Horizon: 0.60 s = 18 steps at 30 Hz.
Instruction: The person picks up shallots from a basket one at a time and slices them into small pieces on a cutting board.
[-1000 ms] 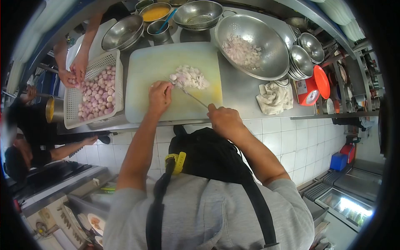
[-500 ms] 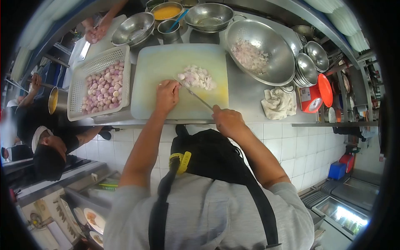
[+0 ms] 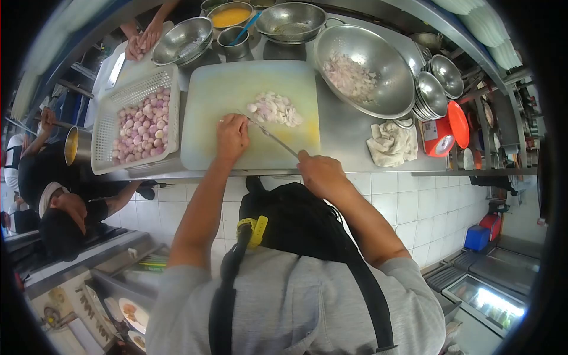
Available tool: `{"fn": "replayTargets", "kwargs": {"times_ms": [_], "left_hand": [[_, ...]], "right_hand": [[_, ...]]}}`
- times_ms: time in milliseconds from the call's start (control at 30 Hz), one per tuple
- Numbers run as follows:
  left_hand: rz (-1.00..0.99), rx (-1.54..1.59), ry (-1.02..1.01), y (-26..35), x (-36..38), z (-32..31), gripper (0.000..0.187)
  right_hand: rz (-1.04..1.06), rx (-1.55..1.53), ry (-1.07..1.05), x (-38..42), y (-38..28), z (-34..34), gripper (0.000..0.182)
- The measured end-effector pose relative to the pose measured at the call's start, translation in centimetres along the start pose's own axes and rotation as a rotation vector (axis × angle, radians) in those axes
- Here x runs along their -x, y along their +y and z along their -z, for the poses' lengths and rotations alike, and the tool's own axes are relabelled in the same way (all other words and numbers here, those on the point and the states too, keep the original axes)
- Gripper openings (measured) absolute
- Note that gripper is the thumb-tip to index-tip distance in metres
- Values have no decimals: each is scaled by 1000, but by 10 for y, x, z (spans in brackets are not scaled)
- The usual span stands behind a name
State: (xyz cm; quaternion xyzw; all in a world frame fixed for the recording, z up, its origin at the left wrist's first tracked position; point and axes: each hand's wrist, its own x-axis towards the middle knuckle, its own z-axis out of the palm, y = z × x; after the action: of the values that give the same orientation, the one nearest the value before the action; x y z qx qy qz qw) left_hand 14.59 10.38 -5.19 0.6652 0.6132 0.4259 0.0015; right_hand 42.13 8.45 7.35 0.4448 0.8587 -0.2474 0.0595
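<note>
My right hand (image 3: 322, 173) is closed around the handle of a knife (image 3: 273, 138) at the front edge of a pale cutting board (image 3: 207, 94). The blade slants up and left across the board, its tip beside the fingers of my left hand (image 3: 232, 139). My left hand rests on the board with its fingers curled together; whatever they hold is hidden. Just beyond the blade lies a pile of cut shallots (image 3: 276, 109). Left of the board, a white perforated basket (image 3: 102, 133) holds many peeled shallots (image 3: 142, 127).
At the right stand a large steel bowl (image 3: 393, 74) with chopped shallots, a crumpled cloth (image 3: 391, 144), a red scale (image 3: 438, 139) and stacked bowls (image 3: 431, 94). Steel bowls (image 3: 290, 21) line the back. Another person's hands (image 3: 142, 42) work at upper left; a co-worker (image 3: 59, 201) is at left.
The view has shifted slightly, moving the counter a little left in the picture. The knife tip sits a bit closer to my left fingers. Both hands keep nearly the same pose.
</note>
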Motion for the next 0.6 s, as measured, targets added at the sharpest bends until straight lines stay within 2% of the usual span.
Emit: {"fn": "replayTargets", "kwargs": {"times_ms": [100,200,400,500,600], "left_hand": [[-23,2,3,-5,-4,0,10],[-35,5,23,-2,-4,4,9],[-14,30,-8,-7,-3,1,9],[-21,27,6,-8,-3,1,9],[-22,26,25,-7,2,-2,9]], "right_hand": [[9,12,29,-16,0,-7,16],[-33,5,-52,4,-7,12,18],[13,-2,11,-16,2,-6,21],[-51,-13,-70,6,-5,14,20],[-16,8,-32,-6,5,-7,20]]}}
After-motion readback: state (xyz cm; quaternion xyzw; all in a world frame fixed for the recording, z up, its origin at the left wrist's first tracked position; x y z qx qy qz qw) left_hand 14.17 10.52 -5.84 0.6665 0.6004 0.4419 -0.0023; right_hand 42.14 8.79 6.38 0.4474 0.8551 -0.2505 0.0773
